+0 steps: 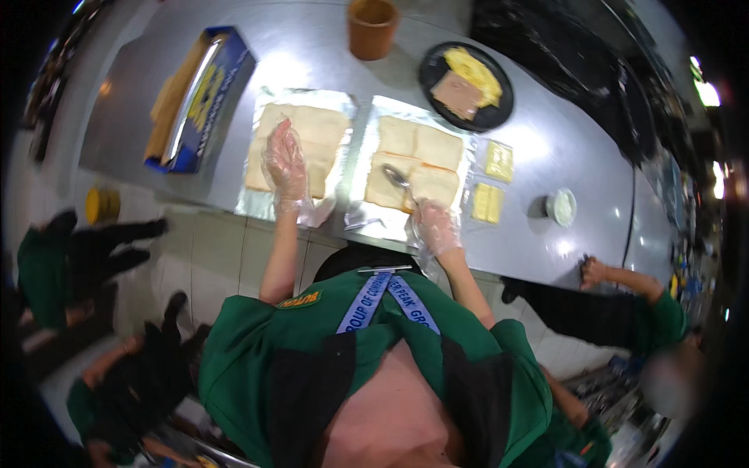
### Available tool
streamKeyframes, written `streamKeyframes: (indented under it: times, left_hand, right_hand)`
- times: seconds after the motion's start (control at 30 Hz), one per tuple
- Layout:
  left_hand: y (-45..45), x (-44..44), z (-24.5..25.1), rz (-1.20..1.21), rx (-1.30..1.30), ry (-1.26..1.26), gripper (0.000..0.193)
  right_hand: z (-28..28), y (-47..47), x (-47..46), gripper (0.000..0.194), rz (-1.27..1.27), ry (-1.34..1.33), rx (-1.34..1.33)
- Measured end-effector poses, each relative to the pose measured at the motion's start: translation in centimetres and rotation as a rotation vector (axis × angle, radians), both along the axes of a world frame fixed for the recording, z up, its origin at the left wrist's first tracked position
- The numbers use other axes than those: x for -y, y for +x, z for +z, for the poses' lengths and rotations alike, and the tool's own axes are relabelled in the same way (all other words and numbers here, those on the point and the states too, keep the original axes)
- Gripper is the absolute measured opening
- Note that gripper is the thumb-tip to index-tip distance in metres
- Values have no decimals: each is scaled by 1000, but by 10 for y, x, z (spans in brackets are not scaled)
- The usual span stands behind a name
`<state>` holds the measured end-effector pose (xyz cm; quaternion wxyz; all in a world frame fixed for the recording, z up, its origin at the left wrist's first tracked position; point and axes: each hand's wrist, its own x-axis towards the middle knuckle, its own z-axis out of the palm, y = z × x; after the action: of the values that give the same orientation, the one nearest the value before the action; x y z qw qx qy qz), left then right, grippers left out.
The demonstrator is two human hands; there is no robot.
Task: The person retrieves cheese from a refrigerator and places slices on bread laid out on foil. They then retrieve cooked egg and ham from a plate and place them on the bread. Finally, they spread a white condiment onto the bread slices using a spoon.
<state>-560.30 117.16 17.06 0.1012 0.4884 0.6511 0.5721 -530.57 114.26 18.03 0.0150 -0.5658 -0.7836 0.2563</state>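
Observation:
Two sheets of aluminium foil (398, 225) lie side by side on the steel table, each under several slices of white bread (439, 146). In a clear plastic glove, my right hand (436, 225) is closed on the handle of a metal spoon (395, 174), whose bowl is over the lower left slice of the right group. My left hand (287, 164), also gloved, is over the left group of bread slices (327, 128) with nothing in it; whether it touches them I cannot tell. Wrapped cheese slices (487, 203) lie right of the right foil.
A blue foil box (225, 76) stands at the left. Behind are a brown cup (373, 29) and a black plate (503, 117) with ham (456, 93) and yellow egg-like food (477, 70). A small white bowl (562, 207) is at the right, near a co-worker's hand (594, 273) at the edge.

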Motion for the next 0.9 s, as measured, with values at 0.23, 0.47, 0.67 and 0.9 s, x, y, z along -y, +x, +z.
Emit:
streamKeyframes:
  times: [0.23,0.47,0.67,0.9]
  left_hand:
    - [110,-54,17,-438,683,79,32]
    - [271,-69,16,-1024,471,-158,48]
    - [422,-105,8,-1186,73,-497,72]
    - [524,-125,-28,-1134,439,-967,78]
  right_hand:
    - [21,60,1,24,-533,103,-551]
    - [26,212,14,25,-1083,525,-900]
    - [-9,304,-10,27,-1322,641,-995]
    - [-54,340,-57,25,-1436,438,-1239]
